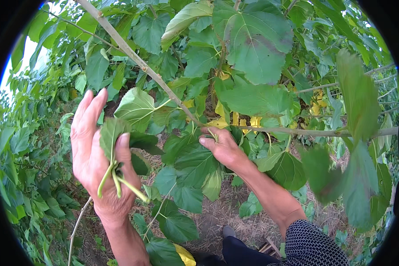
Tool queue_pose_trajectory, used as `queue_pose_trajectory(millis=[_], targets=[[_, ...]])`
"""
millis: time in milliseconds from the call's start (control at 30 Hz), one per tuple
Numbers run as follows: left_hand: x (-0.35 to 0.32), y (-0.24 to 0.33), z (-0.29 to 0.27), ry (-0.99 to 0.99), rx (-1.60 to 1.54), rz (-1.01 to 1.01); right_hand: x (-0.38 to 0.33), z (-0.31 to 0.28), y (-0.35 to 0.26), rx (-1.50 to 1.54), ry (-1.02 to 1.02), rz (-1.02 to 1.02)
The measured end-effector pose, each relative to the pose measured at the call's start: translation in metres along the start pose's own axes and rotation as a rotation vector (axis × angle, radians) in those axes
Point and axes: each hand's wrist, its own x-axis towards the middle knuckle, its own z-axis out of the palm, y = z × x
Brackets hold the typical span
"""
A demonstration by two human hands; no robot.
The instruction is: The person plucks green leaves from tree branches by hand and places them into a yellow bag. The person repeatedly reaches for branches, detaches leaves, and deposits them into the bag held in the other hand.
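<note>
Leaves [113,135], picked and bunched, lay across the palm of the left hand [99,155], left of the frame's middle, their pale green stalks [115,179] hanging down past the heel of the hand. The thumb [123,150] was pressed over the blades to pin them, while the four fingers [89,111] stood straight up and close together. How many leaves made up the bunch could not be told, since they overlapped.

Just right of it, the right hand [224,148] was raised to the thin branch [164,86] that ran from the upper left down to the middle; its fingertips were closed around a leaf stem [212,134] right under the branch, though foliage covered part of the grip. A large dark leaf [193,162] hung below that hand and hid some of the palm. The patterned sleeve [312,246] came in from the lower right edge.

A second branch [323,131] stretched level toward the right edge. Dense green leaves crowded the top and both sides, leaving little free room around the hands; the only open gap was downward, where dry straw-covered ground [235,221] showed. A blurred leaf [359,97] close to the camera blocked part of the right side. A yellow object [184,255] at the bottom edge was cut off and unclear.
</note>
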Motion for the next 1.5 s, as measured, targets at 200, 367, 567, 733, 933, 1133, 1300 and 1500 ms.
queue_pose_trajectory(millis=[200,367,567,733,933,1133,1300,1500], targets=[[0.001,-0.036,0.109,-0.398,-0.557,-0.283,0.029,0.03,0.015,0.917,-0.132,0.166],[-0.009,-0.03,0.171,-0.361,-0.646,-0.128,0.029,0.023,0.058,0.683,-0.047,0.097],[-0.025,-0.017,0.183,-0.759,-0.823,-0.276,0.021,0.027,0.034,-0.041,0.135,-0.253],[-0.07,0.002,0.172,-0.626,-0.456,-0.216,0.01,0.018,0.027,-0.389,0.109,-0.351],[-0.201,-0.04,0.152,-0.959,-0.107,-0.453,0.0,0.037,0.034,-0.502,0.065,-0.263],[-0.23,-0.009,0.152,-0.578,-0.624,-0.94,-0.038,0.031,0.205,-0.567,-0.011,0.266],[-0.204,0.011,0.149,-0.469,-0.695,-0.815,-0.128,0.016,0.193,-0.378,-0.062,0.106],[-0.149,0.017,0.208,-0.491,-0.791,-0.922,-0.123,-0.015,0.073,-0.124,0.283,-0.054]])
